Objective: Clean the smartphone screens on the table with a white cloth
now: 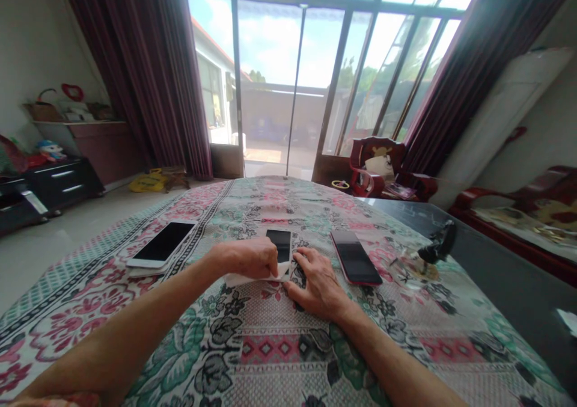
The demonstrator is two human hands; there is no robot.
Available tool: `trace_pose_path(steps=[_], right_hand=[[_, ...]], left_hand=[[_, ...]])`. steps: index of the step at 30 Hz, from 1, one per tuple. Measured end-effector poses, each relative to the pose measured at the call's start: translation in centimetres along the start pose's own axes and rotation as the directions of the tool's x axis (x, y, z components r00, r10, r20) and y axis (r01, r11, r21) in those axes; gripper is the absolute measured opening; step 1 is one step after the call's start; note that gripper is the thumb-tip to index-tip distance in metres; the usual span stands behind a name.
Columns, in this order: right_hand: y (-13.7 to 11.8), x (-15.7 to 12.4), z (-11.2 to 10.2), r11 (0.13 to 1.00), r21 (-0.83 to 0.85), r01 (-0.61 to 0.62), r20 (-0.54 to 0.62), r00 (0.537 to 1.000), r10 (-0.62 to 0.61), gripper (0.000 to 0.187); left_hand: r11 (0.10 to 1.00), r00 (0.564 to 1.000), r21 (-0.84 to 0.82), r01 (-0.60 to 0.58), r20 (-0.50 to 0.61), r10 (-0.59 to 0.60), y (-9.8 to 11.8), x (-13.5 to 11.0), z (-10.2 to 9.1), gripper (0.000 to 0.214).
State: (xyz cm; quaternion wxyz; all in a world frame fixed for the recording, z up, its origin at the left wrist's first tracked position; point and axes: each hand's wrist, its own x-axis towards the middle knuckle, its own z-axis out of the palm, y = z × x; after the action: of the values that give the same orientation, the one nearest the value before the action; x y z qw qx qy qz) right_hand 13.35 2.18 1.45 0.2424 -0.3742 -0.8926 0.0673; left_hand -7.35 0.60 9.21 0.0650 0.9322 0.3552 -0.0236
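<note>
A small dark-screened smartphone [280, 241] lies flat on the patterned tablecloth in front of me. My left hand [252, 258] is closed on a white tissue [246, 280] and presses it on the lower part of the screen. Part of the phone is hidden beneath this hand and the tissue. My right hand [318, 284] rests at the phone's lower right, thumb and fingers apart, fingertips at or close to its edge. To the left lies a white smartphone [163, 244], black screen up. Right of my right hand lies a smartphone with a red edge [355, 258].
A floral tablecloth [270, 365] covers the table. At the right stands a dark bird-shaped figurine [438, 244] on a clear base. Beyond the table are a red wooden chair [378, 160], a dark surface [509, 275] and glass doors [274, 94]. A yellow bag [148, 180] lies on the floor.
</note>
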Motion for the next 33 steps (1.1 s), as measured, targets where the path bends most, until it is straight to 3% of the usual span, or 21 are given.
trace_pose_path(steps=[3, 9, 16, 22, 27, 33], right_hand=[[0.0, 0.0, 0.0, 1.0, -0.002, 0.003, 0.003, 1.0, -0.003, 0.052], [-0.1, 0.0, -0.2, 1.0, 0.006, -0.002, 0.011, 1.0, 0.002, 0.054], [-0.2, 0.0, -0.2, 1.0, -0.001, -0.001, 0.009, 1.0, 0.001, 0.049], [-0.4, 0.0, -0.3, 1.0, -0.007, -0.008, 0.016, 1.0, 0.008, 0.051], [-0.4, 0.0, -0.4, 1.0, -0.014, -0.019, 0.017, 1.0, 0.019, 0.051], [-0.5, 0.1, -0.5, 1.0, -0.008, -0.023, 0.015, 1.0, 0.023, 0.049]], left_hand=[[1.0, 0.999, 0.031, 0.002, -0.051, 0.0, 0.5, 0.6, 0.2, 0.023], [0.999, 0.999, 0.007, 0.04, -0.002, -0.04, -1.1, -0.1, -0.2, 0.026], [0.999, 0.998, 0.046, -0.027, -0.053, 0.03, 0.6, 0.7, 0.5, 0.023], [0.984, 0.986, 0.094, 0.151, -0.085, -0.143, -2.7, 0.8, 0.7, 0.025], [0.931, 0.921, 0.111, 0.349, -0.226, -0.318, -5.0, 0.8, 1.6, 0.028], [0.834, 0.808, 0.068, 0.547, -0.306, -0.504, -5.3, 1.8, 2.6, 0.025]])
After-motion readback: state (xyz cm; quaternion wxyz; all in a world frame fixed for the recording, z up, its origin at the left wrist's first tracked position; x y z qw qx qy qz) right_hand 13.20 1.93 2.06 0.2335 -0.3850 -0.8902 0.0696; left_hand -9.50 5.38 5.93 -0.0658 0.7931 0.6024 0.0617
